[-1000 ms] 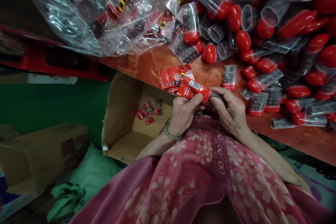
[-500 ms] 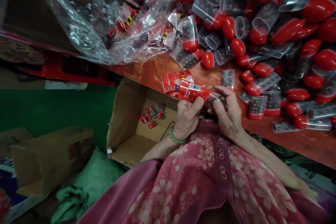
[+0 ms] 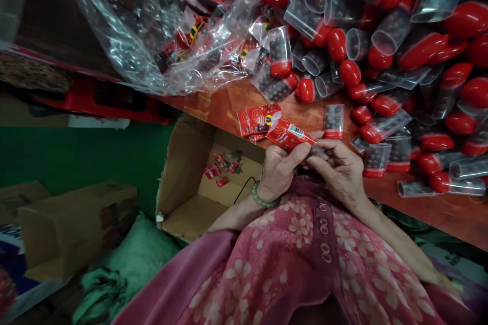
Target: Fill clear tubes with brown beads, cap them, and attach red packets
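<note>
My left hand, with a green bead bracelet at the wrist, pinches a red printed card with a white barcode, thumb on top. At the card's right end, the fingers of my right hand close on a clear plastic tube, mostly hidden by the fingers. Just behind my left hand, several more red printed cards lie overlapping on the table. A clear tube of dark beads with a red end lies behind my right hand.
Many red-capped clear tubes are heaped at the right of the reddish table. A clear plastic bag of printed cards lies back left. Below the edge sits an open cardboard box with small red pieces. A green sack lies lower left.
The red card has tilted, its right end lower, and both hands sit slightly further right in view. Less of the clear tube shows between my hands. The whole view has shifted a little.
</note>
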`<action>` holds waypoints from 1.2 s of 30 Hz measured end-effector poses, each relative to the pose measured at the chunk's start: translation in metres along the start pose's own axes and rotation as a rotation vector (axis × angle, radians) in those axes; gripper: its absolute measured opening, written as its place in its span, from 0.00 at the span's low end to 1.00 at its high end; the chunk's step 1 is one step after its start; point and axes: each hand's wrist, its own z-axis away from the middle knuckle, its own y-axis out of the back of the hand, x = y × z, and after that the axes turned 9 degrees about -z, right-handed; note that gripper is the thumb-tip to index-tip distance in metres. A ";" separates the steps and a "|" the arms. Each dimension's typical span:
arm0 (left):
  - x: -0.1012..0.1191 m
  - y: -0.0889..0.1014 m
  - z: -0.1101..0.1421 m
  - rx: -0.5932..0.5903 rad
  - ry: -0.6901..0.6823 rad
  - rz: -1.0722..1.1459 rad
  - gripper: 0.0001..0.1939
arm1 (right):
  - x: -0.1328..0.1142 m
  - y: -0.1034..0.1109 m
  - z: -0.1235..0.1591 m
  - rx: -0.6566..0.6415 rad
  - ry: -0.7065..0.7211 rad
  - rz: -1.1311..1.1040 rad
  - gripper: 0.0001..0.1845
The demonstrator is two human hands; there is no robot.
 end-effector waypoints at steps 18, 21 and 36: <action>-0.002 0.014 0.009 -0.352 0.108 0.030 0.21 | 0.011 0.025 -0.015 -0.181 0.439 0.298 0.28; -0.002 0.017 0.013 -0.374 0.088 -0.006 0.21 | 0.018 0.027 -0.015 -0.231 0.490 0.322 0.26; -0.015 0.207 0.095 0.264 -0.025 -0.854 0.21 | -0.037 0.021 -0.018 -0.104 0.619 1.279 0.12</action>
